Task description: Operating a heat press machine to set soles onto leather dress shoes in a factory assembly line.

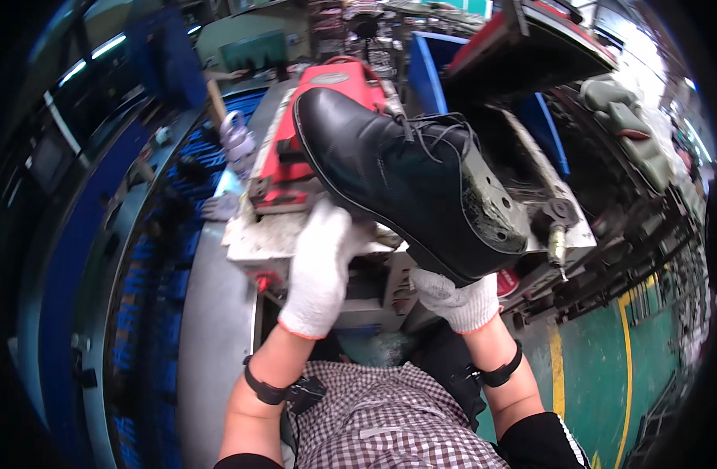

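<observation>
A black leather lace-up shoe (390, 168) with a grey-green last (487, 203) in its opening is held up before me, tilted with its toe to the upper left. My right hand (456, 301), in a white knit glove, is closed round the heel from below. My left hand (319, 262), gloved the same way, is by the sole at the forepart. Its fingers are smeared by motion and partly behind the shoe, so their grip does not show. Beyond the shoe stands a red machine (284, 168) on a worn pale base (268, 238).
At the left, a grey metal bench top (214, 336) holds a lilac bottle (237, 141) and a grey glove (220, 206). A blue bin (427, 70) stands behind. Several green-grey lasts (632, 125) lie on a rack at the right. Yellow lines (557, 367) cross the green floor.
</observation>
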Available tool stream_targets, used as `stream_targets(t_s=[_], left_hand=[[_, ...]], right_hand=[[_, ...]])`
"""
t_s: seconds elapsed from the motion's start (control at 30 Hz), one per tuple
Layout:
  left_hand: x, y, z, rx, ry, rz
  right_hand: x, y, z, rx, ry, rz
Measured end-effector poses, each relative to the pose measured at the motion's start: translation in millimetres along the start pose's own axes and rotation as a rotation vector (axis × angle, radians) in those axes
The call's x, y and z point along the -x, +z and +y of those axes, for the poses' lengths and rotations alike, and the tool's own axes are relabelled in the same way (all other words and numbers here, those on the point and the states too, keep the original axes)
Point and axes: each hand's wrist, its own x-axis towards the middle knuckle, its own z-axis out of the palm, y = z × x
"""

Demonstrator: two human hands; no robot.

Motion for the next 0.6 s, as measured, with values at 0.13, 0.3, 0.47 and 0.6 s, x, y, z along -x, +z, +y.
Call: stream_targets(t_s=[0.13,0.3,0.47,0.6], left_hand=[[42,-9,16,0.470,-0.139,0.138],[78,-52,18,0.367,-0.176,0.306],[101,-75,21,0.287,-0.232,0.371],[109,-80,17,0.301,-0.192,0.432]], right_hand=[[-21,32,53,-0.559,0.312,-0.141],[-30,55,102,-0.662,0.523,0.069],[-36,56,139,-0.690,0.641,0.038],[-39,58,161,-0.593,0.672,0.023]])
